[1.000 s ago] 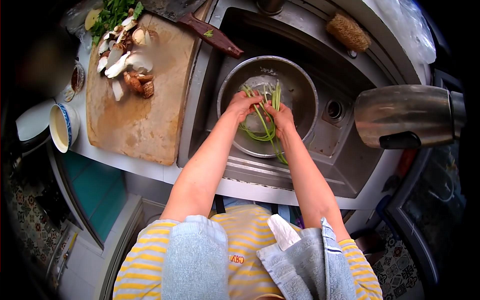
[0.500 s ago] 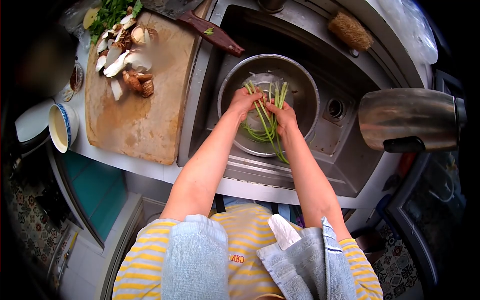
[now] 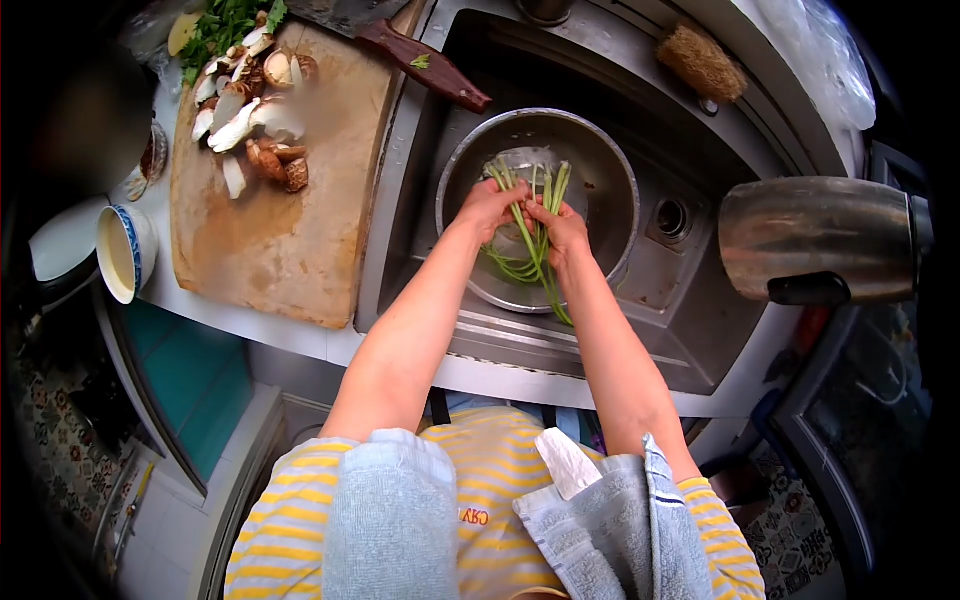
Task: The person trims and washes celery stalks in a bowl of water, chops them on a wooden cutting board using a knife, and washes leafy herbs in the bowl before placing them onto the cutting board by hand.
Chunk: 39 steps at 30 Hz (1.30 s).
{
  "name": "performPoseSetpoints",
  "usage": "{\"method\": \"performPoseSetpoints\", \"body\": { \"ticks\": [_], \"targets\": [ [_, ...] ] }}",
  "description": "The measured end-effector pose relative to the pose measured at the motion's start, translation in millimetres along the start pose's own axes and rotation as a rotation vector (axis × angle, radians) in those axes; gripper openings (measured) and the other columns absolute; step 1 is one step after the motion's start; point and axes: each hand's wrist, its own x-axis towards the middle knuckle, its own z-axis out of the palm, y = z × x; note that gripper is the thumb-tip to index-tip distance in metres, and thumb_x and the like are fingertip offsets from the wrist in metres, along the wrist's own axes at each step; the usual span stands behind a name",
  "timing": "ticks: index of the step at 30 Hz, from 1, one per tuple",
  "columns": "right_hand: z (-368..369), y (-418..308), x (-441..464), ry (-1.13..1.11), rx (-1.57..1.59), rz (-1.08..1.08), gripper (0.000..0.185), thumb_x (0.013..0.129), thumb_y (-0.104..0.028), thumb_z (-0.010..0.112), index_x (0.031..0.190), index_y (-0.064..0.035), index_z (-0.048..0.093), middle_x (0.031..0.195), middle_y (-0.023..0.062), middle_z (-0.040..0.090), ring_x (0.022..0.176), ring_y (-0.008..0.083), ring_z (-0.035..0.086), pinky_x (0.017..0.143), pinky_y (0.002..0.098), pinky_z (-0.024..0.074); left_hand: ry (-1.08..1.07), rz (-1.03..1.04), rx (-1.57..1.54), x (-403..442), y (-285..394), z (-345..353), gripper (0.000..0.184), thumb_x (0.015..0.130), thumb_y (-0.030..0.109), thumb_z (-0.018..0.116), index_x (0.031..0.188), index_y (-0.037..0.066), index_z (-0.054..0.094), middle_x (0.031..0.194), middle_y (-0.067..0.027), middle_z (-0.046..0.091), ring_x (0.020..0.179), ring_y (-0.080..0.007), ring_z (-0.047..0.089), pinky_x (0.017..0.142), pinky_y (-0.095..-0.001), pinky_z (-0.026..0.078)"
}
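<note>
Thin green vegetable stems (image 3: 545,262) are gathered between my two hands, over a round metal basin (image 3: 628,205) that sits in the sink. My left hand (image 3: 488,208) is closed around part of the bunch. Close beside it, my right hand (image 3: 563,228) grips the rest, with both sets of fingertips nearly touching. Pale cut ends point up past my fingers, while the long ends curve down into the basin and over its near rim. Some water appears to lie in the basin.
On the left, a wooden cutting board (image 3: 270,245) bears cut mushrooms (image 3: 235,125) and leafy greens (image 3: 225,40). A knife's brown handle (image 3: 430,68) juts over the sink (image 3: 680,345). A metal kettle (image 3: 815,235) stands right; a scrubber (image 3: 700,62) lies behind, and a bowl (image 3: 125,255) at far left.
The right hand and its stems have shifted slightly left, closer to the left hand. Both hands keep their hold.
</note>
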Motion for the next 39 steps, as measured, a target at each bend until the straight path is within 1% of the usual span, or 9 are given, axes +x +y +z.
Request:
{"method": "performPoseSetpoints", "body": {
  "ticks": [2, 7, 14, 24, 29, 33, 36, 37, 39],
  "targets": [
    [-2.8, 0.4, 0.2, -0.023, -0.022, -0.006, 0.014, 0.073, 0.002, 0.065, 0.085, 0.0008, 0.058, 0.074, 0.0086, 0.062, 0.056, 0.0144, 0.057, 0.05, 0.0239, 0.0471, -0.066, 0.032, 0.07, -2.3, -2.9, -2.5, 0.014, 0.084, 0.016, 0.056, 0.09, 0.004, 0.056, 0.082, -0.0073, 0.062, 0.073, -0.0181, 0.061, 0.069, -0.0302, 0.05],
    [-1.4, 1.1, -4.7, 0.059, -0.127, -0.067, 0.015, 0.073, -0.004, 0.068, 0.085, 0.001, 0.061, 0.074, 0.007, 0.063, 0.06, 0.0126, 0.057, 0.053, 0.0239, 0.046, 0.086, 0.01, 0.016, 0.8, 1.0, 0.7, 0.017, 0.086, 0.02, 0.054, 0.095, 0.006, 0.055, 0.085, -0.0065, 0.061, 0.077, -0.0164, 0.06, 0.069, -0.0283, 0.049],
    [-3.6, 2.0, -6.1, 0.007, -0.193, -0.04, 0.014, 0.077, -0.01, 0.065, 0.086, 0.0004, 0.062, 0.074, 0.0049, 0.062, 0.059, 0.0116, 0.056, 0.054, 0.0228, 0.0448, -0.14, -0.008, -0.004, -0.7, 2.2, -5.6, 0.019, 0.083, 0.022, 0.059, 0.095, 0.008, 0.056, 0.089, -0.0027, 0.06, 0.081, -0.0127, 0.058, 0.073, -0.0279, 0.047],
    [-0.2, -4.6, -13.4, -0.088, -0.259, 0.013, 0.013, 0.081, -0.013, 0.061, 0.083, -0.0009, 0.06, 0.066, 0.0006, 0.058, 0.054, 0.0067, 0.048, 0.048, 0.0205, 0.0382, -0.02, 0.02, -0.037, 5.3, 0.8, -7.7, 0.016, 0.082, 0.017, 0.058, 0.093, 0.006, 0.055, 0.081, -0.0042, 0.06, 0.072, -0.0137, 0.059, 0.064, -0.0255, 0.05],
    [-4.3, 6.4, -6.4, -0.053, -0.36, -0.195, 0.01, 0.081, -0.011, 0.06, 0.083, -0.0012, 0.06, 0.067, 0.0, 0.057, 0.053, 0.0058, 0.046, 0.048, 0.0192, 0.0366, 0.138, 0.062, -0.049, -3.3, 8.7, 3.6, 0.012, 0.082, 0.015, 0.058, 0.088, 0.005, 0.054, 0.076, -0.0043, 0.059, 0.064, -0.0103, 0.055, 0.057, -0.0237, 0.048],
    [-2.7, 1.5, -9.1, -0.098, -0.502, -0.223, 0.009, 0.081, -0.009, 0.06, 0.084, -0.0008, 0.06, 0.067, -0.0007, 0.056, 0.052, 0.005, 0.043, 0.047, 0.0187, 0.0333, -0.117, 0.073, 0.024, -2.5, 6.6, 3.4, 0.013, 0.076, 0.013, 0.065, 0.082, 0.005, 0.056, 0.065, -0.0002, 0.055, 0.052, -0.0078, 0.049, 0.046, -0.0194, 0.038],
    [-1.7, 5.0, -8.4, -0.069, -0.577, -0.278, 0.009, 0.08, -0.009, 0.06, 0.085, -0.0007, 0.061, 0.066, -0.0007, 0.056, 0.052, 0.0043, 0.041, 0.046, 0.0191, 0.0314, -0.133, 0.068, 0.06, 4.6, -2.7, -1.7, 0.016, 0.077, 0.014, 0.065, 0.088, 0.004, 0.057, 0.07, -0.0004, 0.056, 0.058, -0.007, 0.049, 0.05, -0.02, 0.04],
    [-2.2, 5.1, -8.6, -0.075, -0.574, -0.281, 0.01, 0.081, -0.009, 0.059, 0.086, -0.0007, 0.061, 0.068, 0.0005, 0.058, 0.052, 0.005, 0.044, 0.048, 0.0182, 0.0344, -0.059, 0.087, 0.021, 5.3, -4.6, -0.5, 0.014, 0.076, 0.013, 0.065, 0.083, 0.004, 0.057, 0.069, -0.0007, 0.057, 0.053, -0.0072, 0.048, 0.047, -0.0189, 0.037],
    [-1.6, 0.3, -13.6, -0.046, -0.426, -0.191, 0.012, 0.082, -0.011, 0.059, 0.087, -0.0008, 0.06, 0.069, 0.0016, 0.06, 0.054, 0.0057, 0.046, 0.05, 0.0178, 0.0369, 0.011, 0.103, 0.016, 8.1, -3.5, -3.0, 0.013, 0.077, 0.013, 0.064, 0.084, 0.005, 0.057, 0.07, -0.0012, 0.058, 0.054, -0.0073, 0.049, 0.047, -0.0193, 0.038]
  ]
}}
